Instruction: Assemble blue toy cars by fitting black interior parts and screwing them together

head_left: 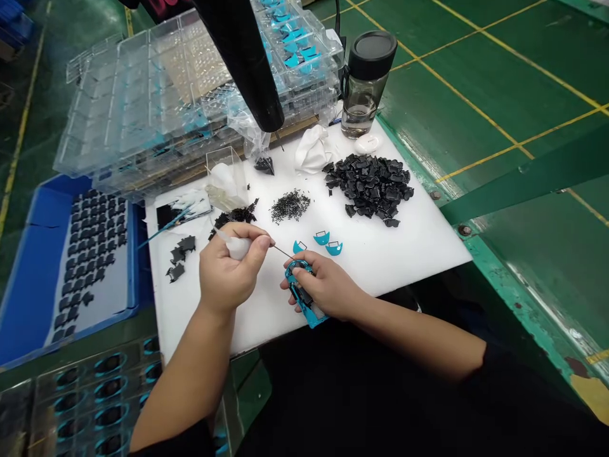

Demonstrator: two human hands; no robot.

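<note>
My left hand (228,266) is wrapped round a small white bottle (238,247) with a thin needle-like tip. The tip points right, to the upper end of a blue and black part (304,295). That part is in my right hand (330,285), with the thumb on its top face and fingers beneath it. Just above my right hand, several small blue curved pieces (321,238) lie on the white board (409,247). A pile of tiny black pieces (290,206) sits farther back.
A large heap of black parts (371,184) and a drink bottle (366,82) are at the back right. Stacked clear trays (109,114) stand behind the board, under a black tube (242,63). A blue bin (47,235) is at the left.
</note>
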